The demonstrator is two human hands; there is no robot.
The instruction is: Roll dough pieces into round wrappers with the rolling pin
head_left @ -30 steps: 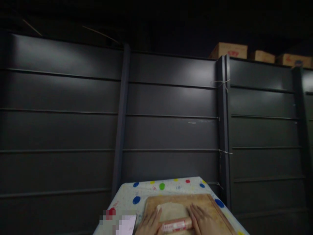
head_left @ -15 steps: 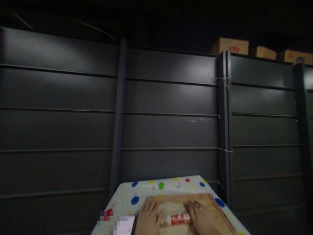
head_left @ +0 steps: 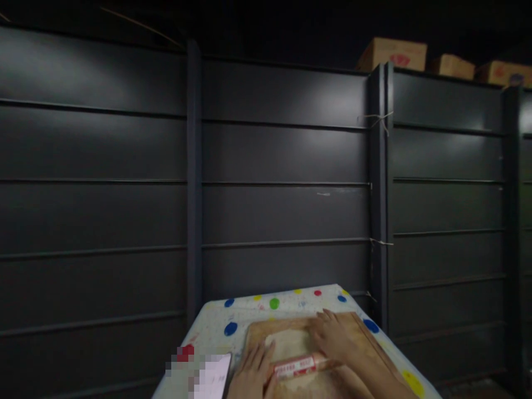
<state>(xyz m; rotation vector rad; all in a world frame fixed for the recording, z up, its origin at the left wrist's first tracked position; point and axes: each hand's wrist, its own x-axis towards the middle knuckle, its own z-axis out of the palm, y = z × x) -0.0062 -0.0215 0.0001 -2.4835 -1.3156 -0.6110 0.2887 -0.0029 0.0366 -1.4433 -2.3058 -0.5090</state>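
A rolling pin (head_left: 296,366) with a red-and-white label lies across a thin, pale sheet of dough (head_left: 286,342) on a wooden board (head_left: 353,327). My left hand (head_left: 251,374) rests over the pin's left end, its fingers stretched forward and apart. At the pin's right end is my right hand (head_left: 330,337), its heel over the pin and its fingers reaching past it toward the board's far edge. Both hands press from above without wrapping round the pin. The ends of the pin are hidden under them.
The board lies on a table with a white, dotted cloth (head_left: 249,305). A phone-like device (head_left: 216,374) with a lit screen sits left of the board. A dark panelled metal wall (head_left: 286,210) stands behind, with cardboard boxes (head_left: 394,54) above it.
The pin has turned, so more white lettering shows on its label. My right hand has moved forward over the pin, its fingers now farther ahead. The whole view has shifted slightly.
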